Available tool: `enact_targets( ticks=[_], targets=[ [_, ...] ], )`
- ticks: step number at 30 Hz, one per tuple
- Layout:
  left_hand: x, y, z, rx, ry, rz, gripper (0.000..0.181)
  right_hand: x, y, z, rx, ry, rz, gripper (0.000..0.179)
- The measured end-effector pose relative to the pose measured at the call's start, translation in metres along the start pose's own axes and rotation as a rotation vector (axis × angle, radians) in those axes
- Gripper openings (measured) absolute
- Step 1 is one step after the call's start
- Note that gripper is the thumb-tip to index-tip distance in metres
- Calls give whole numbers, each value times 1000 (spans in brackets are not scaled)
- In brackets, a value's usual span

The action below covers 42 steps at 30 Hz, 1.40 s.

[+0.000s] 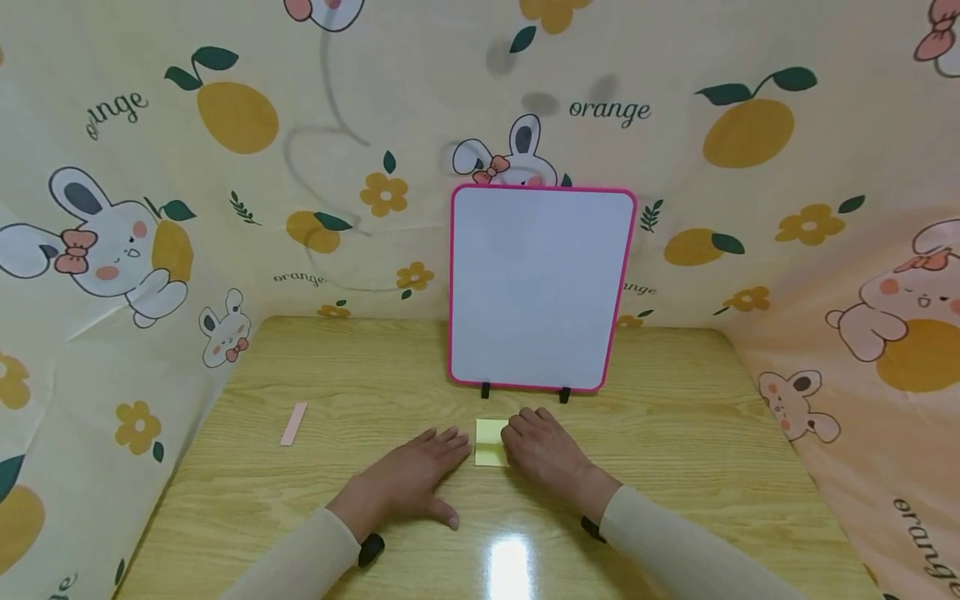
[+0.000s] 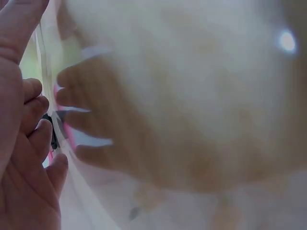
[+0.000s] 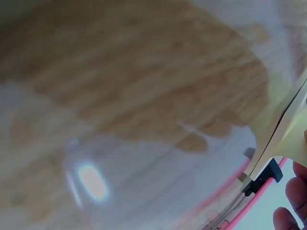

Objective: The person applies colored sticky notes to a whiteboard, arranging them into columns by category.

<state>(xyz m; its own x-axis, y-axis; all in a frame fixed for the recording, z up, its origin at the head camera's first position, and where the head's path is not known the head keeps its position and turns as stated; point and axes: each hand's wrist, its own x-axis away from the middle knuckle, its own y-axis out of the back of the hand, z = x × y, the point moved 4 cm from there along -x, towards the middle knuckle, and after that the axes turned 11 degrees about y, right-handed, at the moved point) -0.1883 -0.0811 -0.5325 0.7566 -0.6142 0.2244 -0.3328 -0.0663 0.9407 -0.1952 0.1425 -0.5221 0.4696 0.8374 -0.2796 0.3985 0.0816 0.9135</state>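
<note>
A square yellow sticky note lies on the wooden table in front of the whiteboard. My right hand, its fingers curled, pinches the note's right side and covers that part in the head view. In the right wrist view the yellow paper looks bent, its edge lifted off the tabletop. To the note's left my left hand rests on the table, fingers extended and thumb spread, fingertips close to the note's left edge. Seen from the left wrist, the left hand holds nothing.
A whiteboard with a pink frame stands upright at the back on black feet. A narrow pink paper strip lies on the table at left. Patterned fabric encloses the table's back and sides.
</note>
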Motion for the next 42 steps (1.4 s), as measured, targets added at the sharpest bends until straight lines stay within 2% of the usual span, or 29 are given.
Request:
enact_targets(
  ticks=[8, 13, 18, 27, 36, 42],
  targets=[
    [6, -7, -11, -55, -74, 0, 105, 0, 1, -5, -22, -36, -5, 18],
    [2, -8, -16, -125, -142, -66, 98, -1, 1, -6, -20, -42, 2, 17],
    [0, -5, -20, -147, -177, -96, 95, -3, 3, -10, -45, -55, 16, 15],
    [-1, -9, -21, -128, -172, -66, 95, -12, 3, -23, -19, -70, -45, 16],
    [-1, -11, -20, -77, -159, -51, 96, -20, 1, -31, 16, -117, 8, 18],
    [-1, -8, -21, -89, -156, -47, 96, -25, -1, -37, 7, -139, 15, 18]
  ],
)
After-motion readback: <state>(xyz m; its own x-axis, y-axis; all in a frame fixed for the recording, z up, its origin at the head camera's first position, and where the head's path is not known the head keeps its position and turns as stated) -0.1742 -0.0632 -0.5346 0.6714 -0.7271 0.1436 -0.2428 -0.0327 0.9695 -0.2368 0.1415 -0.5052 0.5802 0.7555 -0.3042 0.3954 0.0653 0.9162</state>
